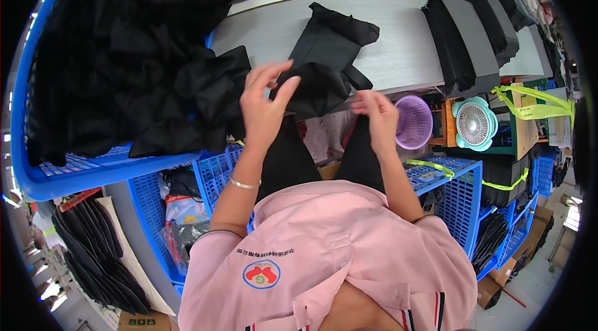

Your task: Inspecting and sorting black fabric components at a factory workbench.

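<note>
A black fabric piece (324, 44), sewn into a pouch-like shape, lies on the grey table. Its near end hangs over the front edge and bulges. My left hand (265, 91) is at its left side, thumb and fingers apart in a C shape, with nothing gripped between them. A short black strap (357, 78) sticks out on the piece's right. Just below that strap is my right hand (379, 116), its fingers bent and blurred by motion. Whether those fingers pinch anything cannot be made out.
At left a large blue crate (93, 189) overflows with black fabric pieces (143, 51). Stacks of black sheets (458, 41) stand on the table's right. Beside my right hand are a purple basket (414, 122) and a small turquoise fan (474, 123). More blue crates (458, 197) flank my legs.
</note>
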Demonstrator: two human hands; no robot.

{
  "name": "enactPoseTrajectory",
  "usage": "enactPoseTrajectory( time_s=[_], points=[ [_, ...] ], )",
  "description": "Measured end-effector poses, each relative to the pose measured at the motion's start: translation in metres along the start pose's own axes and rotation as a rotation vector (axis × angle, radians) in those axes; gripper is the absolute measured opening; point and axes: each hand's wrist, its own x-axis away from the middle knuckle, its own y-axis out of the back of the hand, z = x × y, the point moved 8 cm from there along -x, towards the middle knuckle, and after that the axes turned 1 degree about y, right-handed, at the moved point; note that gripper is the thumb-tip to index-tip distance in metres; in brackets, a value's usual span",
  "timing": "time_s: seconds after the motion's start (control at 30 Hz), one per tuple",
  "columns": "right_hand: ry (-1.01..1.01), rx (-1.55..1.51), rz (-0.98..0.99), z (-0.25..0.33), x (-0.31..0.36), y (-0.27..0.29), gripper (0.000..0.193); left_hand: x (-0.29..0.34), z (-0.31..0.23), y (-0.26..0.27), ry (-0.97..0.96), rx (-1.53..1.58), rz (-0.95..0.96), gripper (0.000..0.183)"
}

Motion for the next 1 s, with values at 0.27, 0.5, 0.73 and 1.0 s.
enactPoseTrajectory(
  time_s=[0.27, 0.5, 0.73, 1.0],
  points=[
    [-0.207, -0.652, 0.535, -0.007, -0.014, -0.047, 0.026, -0.012, 0.072, -0.070, 0.505, 0.550, 0.375, 0.023],
    [-0.212, -0.311, 0.559, 0.001, -0.026, -0.063, 0.026, -0.015, 0.076, -0.070, 0.224, 0.291, 0.240, 0.026],
    [-0.094, -0.212, 0.490, 0.019, -0.034, -0.088, 0.025, -0.029, 0.047, -0.072, -0.033, 0.070, 0.158, 0.032],
    [0.141, 0.053, 0.260, 0.040, -0.035, -0.102, 0.031, -0.043, 0.054, -0.066, 0.025, 0.149, 0.079, 0.038]
  ],
)
